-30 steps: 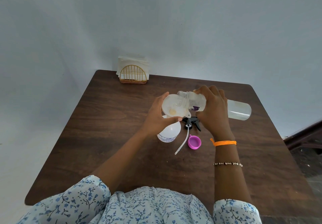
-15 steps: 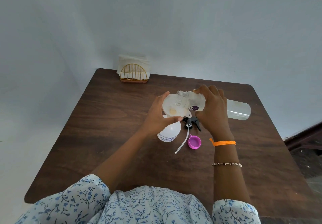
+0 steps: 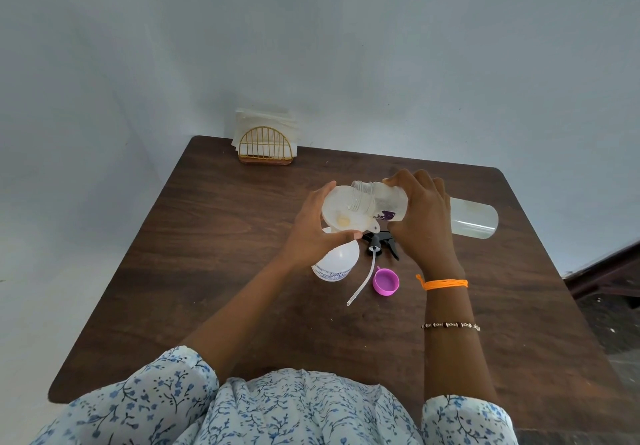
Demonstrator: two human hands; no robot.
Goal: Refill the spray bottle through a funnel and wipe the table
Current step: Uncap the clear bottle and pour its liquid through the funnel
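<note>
A white spray bottle (image 3: 337, 261) stands mid-table with a white funnel (image 3: 341, 214) in its neck. My left hand (image 3: 313, 228) grips the funnel's rim and the bottle's top from the left. My right hand (image 3: 420, 217) holds a clear refill bottle (image 3: 381, 202) tipped on its side, its open mouth over the funnel bowl. The black spray head (image 3: 381, 242) with its dip tube lies on the table just right of the spray bottle. A pink cap (image 3: 385, 282) lies beside the tube.
A gold wire holder with white napkins (image 3: 266, 141) stands at the far left edge of the brown table (image 3: 207, 236). A dark piece of furniture shows at the right edge of view.
Hardly anything differs: both hands keep their hold and the refill bottle stays tipped over the funnel.
</note>
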